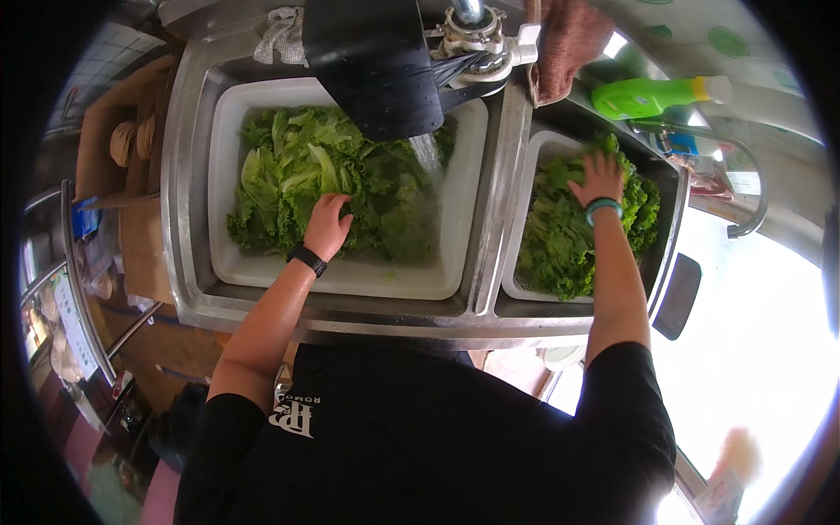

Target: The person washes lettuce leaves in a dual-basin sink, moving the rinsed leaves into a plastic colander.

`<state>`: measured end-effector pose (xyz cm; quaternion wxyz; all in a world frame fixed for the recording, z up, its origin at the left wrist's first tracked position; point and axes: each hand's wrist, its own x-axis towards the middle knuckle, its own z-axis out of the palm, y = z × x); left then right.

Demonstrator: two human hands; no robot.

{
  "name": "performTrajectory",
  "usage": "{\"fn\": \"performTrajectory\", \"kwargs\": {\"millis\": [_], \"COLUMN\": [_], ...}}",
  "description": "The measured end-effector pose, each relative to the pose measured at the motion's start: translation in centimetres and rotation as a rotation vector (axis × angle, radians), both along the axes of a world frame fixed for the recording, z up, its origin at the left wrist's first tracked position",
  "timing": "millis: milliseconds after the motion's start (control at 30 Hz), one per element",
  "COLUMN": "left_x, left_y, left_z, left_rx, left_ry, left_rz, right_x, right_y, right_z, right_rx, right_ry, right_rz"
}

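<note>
Leafy green lettuce (289, 177) lies in water in a white plastic tub (459, 262) in the large sink basin. My left hand (328, 226), with a black band at the wrist, is over the near edge of these leaves, fingers slightly curled and apart; no leaf shows in its grasp. Water (426, 152) runs into the tub from beneath a black sheet (374, 65). My right hand (598, 177), wearing a green bangle, rests fingers spread on more curly lettuce (558, 230) in a white perforated basket (512, 275) in the smaller basin.
A metal divider (502, 197) separates the basins. A white-handled tap fitting (485, 46) and a brown towel (558, 52) are at the far side, with a grey cloth (282, 36). A green bottle (646, 95) lies by a curved faucet (761, 190). Cardboard boxes (144, 249) stand at the left.
</note>
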<state>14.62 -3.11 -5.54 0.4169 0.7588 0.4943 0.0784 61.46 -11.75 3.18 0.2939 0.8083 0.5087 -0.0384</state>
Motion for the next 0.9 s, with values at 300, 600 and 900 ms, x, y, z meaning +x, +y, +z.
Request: {"fn": "performTrajectory", "kwargs": {"millis": [300,600,900], "left_x": [1.0,3.1,1.9], "left_y": [0.4,2.0,2.8], "left_z": [-0.8,-2.3,-4.0], "left_rx": [0.235,0.051,-0.203], "left_ry": [0.142,0.517,0.422], "left_rz": [0.01,0.1,0.125], "right_x": [2.4,-19.9,-31.2], "right_y": [0.1,4.7,4.0], "right_z": [0.2,0.1,-16.1], "right_rx": [-0.248,0.601,0.131], "right_ry": [0.138,0.799,0.97], "right_rz": [-0.471,-0.028,-0.963]}}
